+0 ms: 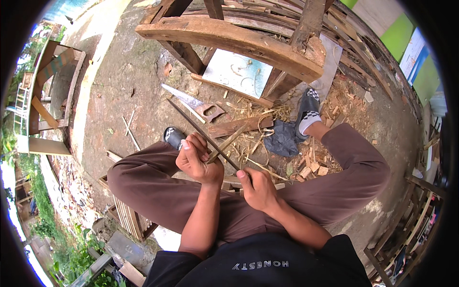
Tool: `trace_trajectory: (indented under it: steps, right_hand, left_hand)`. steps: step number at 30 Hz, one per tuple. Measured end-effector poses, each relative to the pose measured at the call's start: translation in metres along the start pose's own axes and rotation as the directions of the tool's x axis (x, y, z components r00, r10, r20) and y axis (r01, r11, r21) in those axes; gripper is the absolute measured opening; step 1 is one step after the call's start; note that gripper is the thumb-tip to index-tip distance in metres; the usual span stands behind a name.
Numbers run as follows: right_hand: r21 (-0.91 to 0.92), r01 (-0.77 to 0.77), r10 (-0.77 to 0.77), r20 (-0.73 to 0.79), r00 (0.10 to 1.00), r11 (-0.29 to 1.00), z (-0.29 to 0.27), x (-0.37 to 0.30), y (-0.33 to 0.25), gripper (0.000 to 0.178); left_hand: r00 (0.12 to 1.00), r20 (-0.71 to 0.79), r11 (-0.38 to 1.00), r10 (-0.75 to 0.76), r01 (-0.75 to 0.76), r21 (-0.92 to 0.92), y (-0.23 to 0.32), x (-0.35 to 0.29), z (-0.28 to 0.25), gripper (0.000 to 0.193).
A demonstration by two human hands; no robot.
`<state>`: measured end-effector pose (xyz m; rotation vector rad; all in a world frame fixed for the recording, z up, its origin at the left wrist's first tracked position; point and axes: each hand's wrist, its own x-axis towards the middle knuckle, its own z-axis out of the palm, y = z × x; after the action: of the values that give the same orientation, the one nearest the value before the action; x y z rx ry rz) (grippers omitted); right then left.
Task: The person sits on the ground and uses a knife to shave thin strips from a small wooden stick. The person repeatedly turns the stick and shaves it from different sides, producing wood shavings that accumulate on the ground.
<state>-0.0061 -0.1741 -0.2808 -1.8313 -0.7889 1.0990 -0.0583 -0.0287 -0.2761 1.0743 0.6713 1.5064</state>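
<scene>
Mid-frame, the left hand (198,160) grips a stick (234,137), the right hand (258,189) a dark tool (191,123) crossing it; best brace the stick and stroke lightly, clear of the left hand

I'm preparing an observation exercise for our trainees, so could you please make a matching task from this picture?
Things:
1. handsaw
2. dark thin rod
3. thin wooden strip
4. crumpled dark plastic

Places:
A. held in the left hand
B. beside the right shoe
C. on the ground, ahead of the left hand
D. gripped in the right hand

Pairs: 1-C; 2-D; 3-A; 4-B
</scene>
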Motion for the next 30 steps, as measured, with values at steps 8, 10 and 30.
trace_trajectory:
  steps: [8, 10, 30]
  right_hand:
    - [-0.069, 0.002, -0.003, -0.02, 1.0, 0.998, -0.007, -0.007, -0.003, 0.057]
    - [-0.065, -0.021, 0.02, -0.023, 1.0, 0.998, -0.007, -0.009, -0.006, 0.058]
    - [-0.038, 0.041, -0.041, -0.01, 0.999, 0.998, -0.004, -0.001, -0.011, 0.058]
  left_hand:
    - [0.998, 0.059, 0.996, 0.016, -0.021, 0.084, 0.003, -0.009, 0.008, 0.055]
    - [0.998, 0.063, 0.996, 0.021, -0.026, 0.079, 0.004, -0.01, 0.01, 0.055]
    - [0.998, 0.015, 0.997, 0.067, -0.067, 0.036, 0.0, -0.005, 0.006, 0.055]
